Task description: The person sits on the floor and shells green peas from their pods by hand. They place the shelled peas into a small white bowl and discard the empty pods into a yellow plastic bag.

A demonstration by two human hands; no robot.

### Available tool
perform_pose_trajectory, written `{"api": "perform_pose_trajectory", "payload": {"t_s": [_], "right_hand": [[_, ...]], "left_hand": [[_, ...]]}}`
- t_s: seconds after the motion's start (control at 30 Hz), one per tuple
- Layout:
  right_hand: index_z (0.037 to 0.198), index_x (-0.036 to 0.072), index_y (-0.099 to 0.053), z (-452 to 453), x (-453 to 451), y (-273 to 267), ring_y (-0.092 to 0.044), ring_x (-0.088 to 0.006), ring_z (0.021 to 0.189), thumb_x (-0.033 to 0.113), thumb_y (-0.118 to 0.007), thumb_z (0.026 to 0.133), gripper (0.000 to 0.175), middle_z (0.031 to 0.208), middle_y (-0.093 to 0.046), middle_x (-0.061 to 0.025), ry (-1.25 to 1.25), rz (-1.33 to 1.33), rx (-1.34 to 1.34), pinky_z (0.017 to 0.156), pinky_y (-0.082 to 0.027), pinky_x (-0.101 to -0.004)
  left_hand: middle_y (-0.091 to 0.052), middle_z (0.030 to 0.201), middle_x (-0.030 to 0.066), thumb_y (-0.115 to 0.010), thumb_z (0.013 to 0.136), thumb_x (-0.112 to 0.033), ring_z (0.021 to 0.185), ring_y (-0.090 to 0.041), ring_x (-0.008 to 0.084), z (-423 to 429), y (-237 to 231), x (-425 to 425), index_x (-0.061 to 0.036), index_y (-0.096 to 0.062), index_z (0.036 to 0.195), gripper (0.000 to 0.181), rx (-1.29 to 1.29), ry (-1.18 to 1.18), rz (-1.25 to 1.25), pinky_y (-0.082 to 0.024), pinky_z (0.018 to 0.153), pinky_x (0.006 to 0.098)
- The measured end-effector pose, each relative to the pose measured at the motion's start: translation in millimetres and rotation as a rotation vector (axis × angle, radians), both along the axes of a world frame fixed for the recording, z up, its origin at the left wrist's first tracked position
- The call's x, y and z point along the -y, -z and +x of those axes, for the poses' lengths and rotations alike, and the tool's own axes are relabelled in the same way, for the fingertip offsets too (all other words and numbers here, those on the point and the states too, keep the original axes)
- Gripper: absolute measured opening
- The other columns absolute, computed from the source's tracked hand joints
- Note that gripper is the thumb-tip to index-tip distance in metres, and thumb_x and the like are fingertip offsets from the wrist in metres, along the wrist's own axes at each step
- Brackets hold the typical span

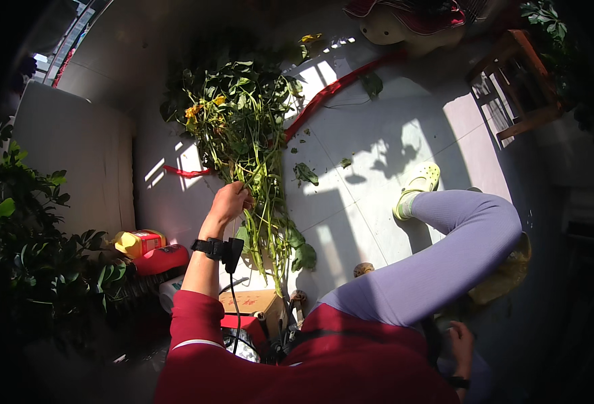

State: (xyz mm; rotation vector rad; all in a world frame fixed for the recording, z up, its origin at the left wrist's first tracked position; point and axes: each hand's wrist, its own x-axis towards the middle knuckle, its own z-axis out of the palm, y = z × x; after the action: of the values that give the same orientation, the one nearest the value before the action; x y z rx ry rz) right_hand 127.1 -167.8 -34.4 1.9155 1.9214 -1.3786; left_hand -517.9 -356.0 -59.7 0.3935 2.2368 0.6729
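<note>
A long heap of cut leafy green vines (241, 121), with some yellow flowers or leaves near its left side, lies on the tiled floor. My left hand (232, 202) is closed around a stem at the heap's left edge, near its lower part. Down at the lower right, beside my thigh, my right hand (461, 343) hangs in shadow; its fingers are partly hidden and what they hold cannot be told. A red ribbon or strip (322, 96) runs from under the vines towards the upper right, and a short red end (186, 172) shows on the left.
Loose leaves (305, 173) lie on the floor. A cardboard box (251, 301) stands near my left elbow. Yellow and red bottles (148, 243) and a leafy plant (29, 202) are at left, below a pale panel (75, 156). A wooden chair (524, 86) stands upper right.
</note>
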Motion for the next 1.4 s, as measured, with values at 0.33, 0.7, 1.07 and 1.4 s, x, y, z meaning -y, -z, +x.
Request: {"api": "perform_pose_trajectory", "payload": {"t_s": [0.33, 0.7, 1.07, 1.4], "right_hand": [[0.107, -0.001, -0.057, -94, -75, -139, -0.058, -0.0102, 0.077, 0.008, -0.050, 0.092, 0.019, 0.088, -0.062, -0.0067, 0.243, 0.467, -0.571, 0.071, -0.048, -0.0236], [0.136, 0.003, -0.029, -225, -132, -225, -0.061, -0.0196, 0.090, 0.041, -0.063, 0.083, 0.073, 0.115, -0.054, -0.0156, 0.012, -0.004, -1.086, 0.072, -0.050, -0.0265], [0.136, 0.011, -0.037, -85, -122, -238, -0.036, -0.0002, 0.049, 0.032, -0.041, 0.097, 0.044, 0.085, -0.057, -0.0029, 0.493, 0.862, -1.266, 0.042, -0.027, -0.0151], [0.124, 0.005, -0.046, -14, -103, -160, -0.050, -0.0048, 0.078, 0.019, -0.048, 0.095, 0.032, 0.099, -0.055, -0.0027, 0.719, 1.258, -0.750, 0.066, -0.042, -0.0185]], "left_hand": [[-0.063, 0.084, 0.0143, -0.037, 0.098, -0.022, 0.070, -0.062, 0.0174, 134, -175, -128, -0.0072, -0.038, 0.104, 0.016, 0.387, 0.095, 1.042, -0.050, 0.068, 0.0279], [-0.060, 0.092, 0.0167, -0.048, 0.090, -0.007, 0.077, -0.061, 0.0317, 333, -152, -178, 0.0004, -0.034, 0.112, 0.027, 0.141, 1.057, 1.184, -0.049, 0.062, 0.0348], [-0.061, 0.098, 0.0149, -0.062, 0.084, -0.016, 0.083, -0.064, 0.0272, 374, -184, -248, -0.0029, -0.046, 0.117, 0.039, -0.148, 1.522, 1.119, -0.052, 0.068, 0.0334], [-0.061, 0.101, 0.0072, -0.061, 0.087, -0.010, 0.094, -0.057, 0.0116, 499, -245, -341, 0.0013, -0.052, 0.118, 0.034, 0.742, 1.344, 1.073, -0.046, 0.086, 0.0268]]}}
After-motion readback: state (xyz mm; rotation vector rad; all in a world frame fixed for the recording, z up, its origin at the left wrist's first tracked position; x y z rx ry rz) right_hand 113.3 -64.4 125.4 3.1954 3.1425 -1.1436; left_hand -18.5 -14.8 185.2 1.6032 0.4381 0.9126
